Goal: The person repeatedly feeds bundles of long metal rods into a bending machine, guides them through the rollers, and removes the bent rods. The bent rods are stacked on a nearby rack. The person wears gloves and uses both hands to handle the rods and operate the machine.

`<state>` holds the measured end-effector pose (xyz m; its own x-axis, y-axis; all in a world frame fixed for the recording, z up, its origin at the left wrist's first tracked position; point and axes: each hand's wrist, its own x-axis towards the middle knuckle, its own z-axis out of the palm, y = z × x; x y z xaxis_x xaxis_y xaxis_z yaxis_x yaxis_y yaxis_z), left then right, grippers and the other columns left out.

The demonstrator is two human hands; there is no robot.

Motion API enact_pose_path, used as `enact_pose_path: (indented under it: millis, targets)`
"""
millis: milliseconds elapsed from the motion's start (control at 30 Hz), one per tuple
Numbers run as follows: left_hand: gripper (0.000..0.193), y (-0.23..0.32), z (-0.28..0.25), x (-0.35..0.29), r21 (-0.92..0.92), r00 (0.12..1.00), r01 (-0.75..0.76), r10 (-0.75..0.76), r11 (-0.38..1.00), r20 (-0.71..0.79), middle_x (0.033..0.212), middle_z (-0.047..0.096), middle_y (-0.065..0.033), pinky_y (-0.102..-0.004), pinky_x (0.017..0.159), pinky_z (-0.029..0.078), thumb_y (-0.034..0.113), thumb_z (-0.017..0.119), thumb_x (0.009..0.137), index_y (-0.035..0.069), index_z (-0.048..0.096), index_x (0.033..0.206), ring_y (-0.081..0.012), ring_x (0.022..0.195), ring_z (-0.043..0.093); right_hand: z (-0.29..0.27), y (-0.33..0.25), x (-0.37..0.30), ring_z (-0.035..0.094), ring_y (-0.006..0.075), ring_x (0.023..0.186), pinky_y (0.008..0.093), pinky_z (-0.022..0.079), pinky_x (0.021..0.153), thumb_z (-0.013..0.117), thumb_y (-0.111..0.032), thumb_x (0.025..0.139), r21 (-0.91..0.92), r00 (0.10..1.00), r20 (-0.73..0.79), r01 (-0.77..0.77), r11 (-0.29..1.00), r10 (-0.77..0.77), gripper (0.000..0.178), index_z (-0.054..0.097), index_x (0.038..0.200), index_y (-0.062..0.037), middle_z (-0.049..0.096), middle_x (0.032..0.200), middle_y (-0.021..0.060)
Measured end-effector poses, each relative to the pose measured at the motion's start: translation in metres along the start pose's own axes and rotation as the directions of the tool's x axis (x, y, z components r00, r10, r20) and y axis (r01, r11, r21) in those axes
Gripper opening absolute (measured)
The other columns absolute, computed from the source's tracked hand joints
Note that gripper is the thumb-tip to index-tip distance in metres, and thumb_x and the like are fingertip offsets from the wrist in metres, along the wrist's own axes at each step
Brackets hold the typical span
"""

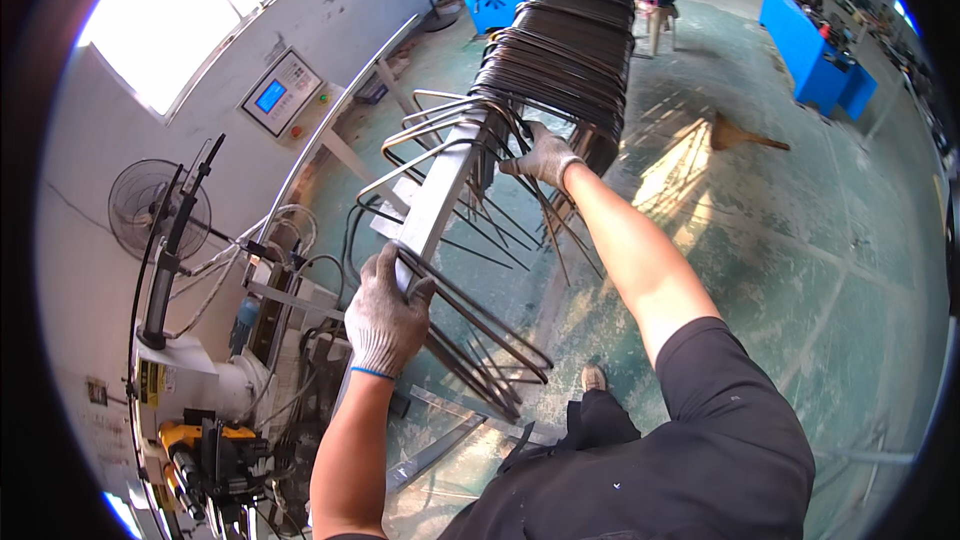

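A long square metal beam (pixel 440 190) runs away from me, with bent steel rods hung over it. My left hand (pixel 385 318), in a grey knitted glove, is at the beam's near end. Its fingers close around a few dark bent rods (pixel 485 315) whose legs slant down to the right. Farther along, my right hand (pixel 545 156), also gloved, is closed at the right side of some bent rods (pixel 432 122) straddling the beam. The fingertips of that hand are partly hidden behind the rods.
Beyond my right hand, a dense stack of bent rods (pixel 560 50) fills the beam. A machine with a yellow-and-black unit (pixel 210 450), a fan (pixel 160 205) and a wall control panel (pixel 283 92) are at left. Blue benches (pixel 815 50) and a broom (pixel 745 133) are at right.
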<state>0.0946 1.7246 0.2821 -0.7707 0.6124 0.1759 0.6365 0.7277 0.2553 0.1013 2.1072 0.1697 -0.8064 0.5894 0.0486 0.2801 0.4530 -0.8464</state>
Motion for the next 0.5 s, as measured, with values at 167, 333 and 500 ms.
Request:
enact_pose_path:
  millis: [167, 333, 500]
  targets:
    - [0.058, 0.013, 0.014, 0.027, -0.022, 0.996, 0.080, -0.081, 0.997, -0.028, 0.132, 0.069, -0.0239, -0.0525, 0.094, 0.056, 0.038, 0.075, 0.097, 0.007, 0.058, 0.144, -0.0469, 0.112, 0.070, 0.009, 0.042, 0.087, 0.070, 0.0129, 0.096, 0.0310, 0.056, 0.093, 0.098, -0.015, 0.070, 0.606, 0.880, 0.392, -0.028, 0.795, -0.267, 0.047, 0.082, 0.114, -0.0060, 0.080, 0.105, 0.0005]
    - [0.053, 0.020, 0.035, 0.062, -0.037, 0.978, 0.204, -0.205, 0.978, -0.028, 0.118, 0.072, -0.0261, -0.0536, 0.091, 0.055, 0.044, 0.069, 0.101, 0.006, 0.059, 0.137, -0.0473, 0.108, 0.070, 0.021, 0.015, 0.049, 0.070, 0.0136, 0.081, 0.0322, 0.059, 0.079, 0.092, -0.018, 0.070, 0.302, 0.713, 0.659, 0.041, 0.952, -0.240, 0.031, 0.081, 0.095, -0.0034, 0.078, 0.087, 0.0054]
    - [0.052, 0.044, 0.049, 0.103, -0.034, 0.957, 0.287, -0.288, 0.957, -0.037, 0.119, 0.073, -0.0278, -0.0532, 0.097, 0.053, 0.048, 0.060, 0.107, 0.004, 0.060, 0.136, -0.0483, 0.115, 0.068, -0.002, 0.066, -0.003, 0.072, 0.0151, 0.082, 0.0341, 0.061, 0.081, 0.092, -0.005, 0.073, 0.485, 0.855, 0.499, -0.144, 0.863, -0.138, 0.023, 0.078, 0.091, -0.0062, 0.078, 0.088, 0.0042]
